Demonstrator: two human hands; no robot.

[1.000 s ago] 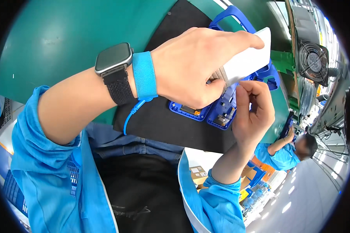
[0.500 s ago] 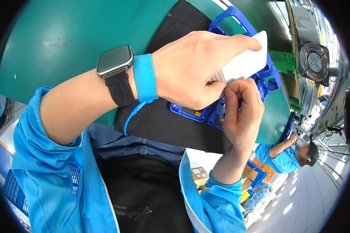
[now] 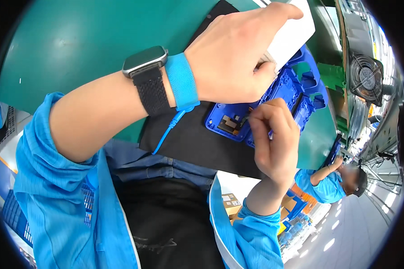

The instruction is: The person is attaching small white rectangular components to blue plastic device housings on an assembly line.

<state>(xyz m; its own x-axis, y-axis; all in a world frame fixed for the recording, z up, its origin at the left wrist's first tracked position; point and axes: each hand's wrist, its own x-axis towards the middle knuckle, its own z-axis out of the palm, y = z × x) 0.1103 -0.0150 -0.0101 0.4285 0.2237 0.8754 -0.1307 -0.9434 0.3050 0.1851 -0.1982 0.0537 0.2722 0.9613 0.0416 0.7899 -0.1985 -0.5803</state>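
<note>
My left hand (image 3: 238, 54), with a watch and a blue wrist strap above it, is closed round a flat white piece (image 3: 296, 33). The thumb and stretched forefinger grip its edges, and a greyish layered edge shows by the thumb. Below and right of it, my right hand (image 3: 276, 139) has thumb and forefinger pinched together over the blue plastic housing (image 3: 220, 130). Whatever lies between those fingertips is too small or hidden to name. The housing lies opened out, with a dark and tan part (image 3: 229, 124) inside its near-left section. Both hands partly cover it.
A black mat (image 3: 193, 148) lies under the housing on the green table (image 3: 76, 58). A blue cord (image 3: 168, 130) hangs from my wrist strap. A fan (image 3: 366, 78) stands at the right. Farther right, a person in blue (image 3: 321, 184) sits near cartons (image 3: 231, 204).
My left hand has lifted up and right with the white piece, away from my right hand. The right hand has dropped slightly, and more of the housing shows.
</note>
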